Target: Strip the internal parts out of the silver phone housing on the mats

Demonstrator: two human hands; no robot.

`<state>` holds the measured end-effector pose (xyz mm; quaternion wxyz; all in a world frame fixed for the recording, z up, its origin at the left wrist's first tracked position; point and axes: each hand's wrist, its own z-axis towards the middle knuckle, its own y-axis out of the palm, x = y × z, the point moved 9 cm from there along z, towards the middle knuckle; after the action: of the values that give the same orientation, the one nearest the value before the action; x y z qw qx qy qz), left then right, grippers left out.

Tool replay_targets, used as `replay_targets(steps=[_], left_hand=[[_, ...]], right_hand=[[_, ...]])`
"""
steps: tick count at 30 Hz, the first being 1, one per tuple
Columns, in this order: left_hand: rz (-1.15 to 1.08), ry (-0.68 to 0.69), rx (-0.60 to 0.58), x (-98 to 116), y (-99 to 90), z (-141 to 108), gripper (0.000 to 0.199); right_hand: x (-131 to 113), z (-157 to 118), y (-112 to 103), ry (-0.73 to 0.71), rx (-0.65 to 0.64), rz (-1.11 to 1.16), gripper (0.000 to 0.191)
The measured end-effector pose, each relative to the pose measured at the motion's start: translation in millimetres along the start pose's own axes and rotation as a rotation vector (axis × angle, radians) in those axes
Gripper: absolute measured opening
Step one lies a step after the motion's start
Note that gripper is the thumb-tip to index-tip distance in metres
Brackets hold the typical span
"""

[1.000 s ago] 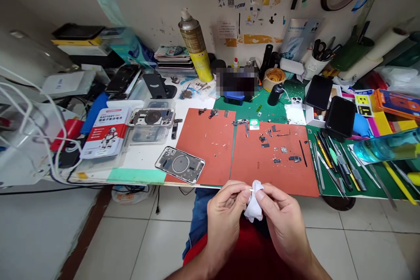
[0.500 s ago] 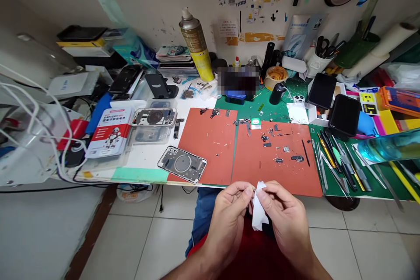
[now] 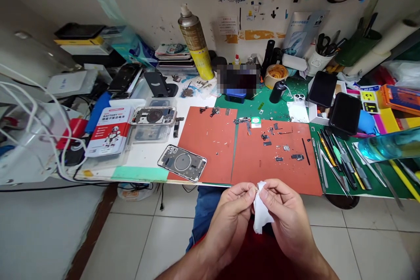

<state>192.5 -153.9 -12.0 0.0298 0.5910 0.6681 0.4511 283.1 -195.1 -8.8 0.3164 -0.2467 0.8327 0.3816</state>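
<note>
My left hand [image 3: 234, 210] is closed in a pinch, thumb against fingertips, on a tiny piece too small to name. Between finger and thumb my right hand [image 3: 285, 212] grips a white wipe [image 3: 261, 214], whose loose end hangs down between my hands. The fingertips of both hands meet at the wipe's upper end, just off the bench's front edge. Beyond them, on a reddish-brown mat [image 3: 249, 162], lie several small phone parts [image 3: 297, 157]. An open phone housing [image 3: 183, 163] with a round coil rests at the left, partly on the mat.
Tweezers and screwdrivers [image 3: 344, 162] crowd the right side beside a blue bottle [image 3: 390, 144]. Two black trays [image 3: 344, 116] sit behind them. A spray can [image 3: 197, 43] stands at the back. White cables [image 3: 39, 118] and a red-and-white battery box [image 3: 110, 133] are at the left.
The white wipe has turned a little, and its lower end now spreads wider toward the right. Both hands stay together in nearly the same place.
</note>
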Motion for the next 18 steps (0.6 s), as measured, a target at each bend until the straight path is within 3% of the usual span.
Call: replay_targets(steps=[8, 14, 18], left_hand=[[0.078, 0.027, 0.008, 1.9, 0.2, 0.3, 0.030], [0.364, 0.383, 0.098, 30.8, -9.3, -5.6, 0.018], [0.562, 0.600, 0.122, 47.2, -4.8, -16.3, 0.012]], right_hand=[[-1.0, -1.8, 2.6, 0.033, -0.031, 0.058, 0.030], [1.4, -3.3, -4.2, 0.052, -0.041, 0.105, 0.028], [-0.7, -7.3, -2.9, 0.041, -0.076, 0.098, 0.024]])
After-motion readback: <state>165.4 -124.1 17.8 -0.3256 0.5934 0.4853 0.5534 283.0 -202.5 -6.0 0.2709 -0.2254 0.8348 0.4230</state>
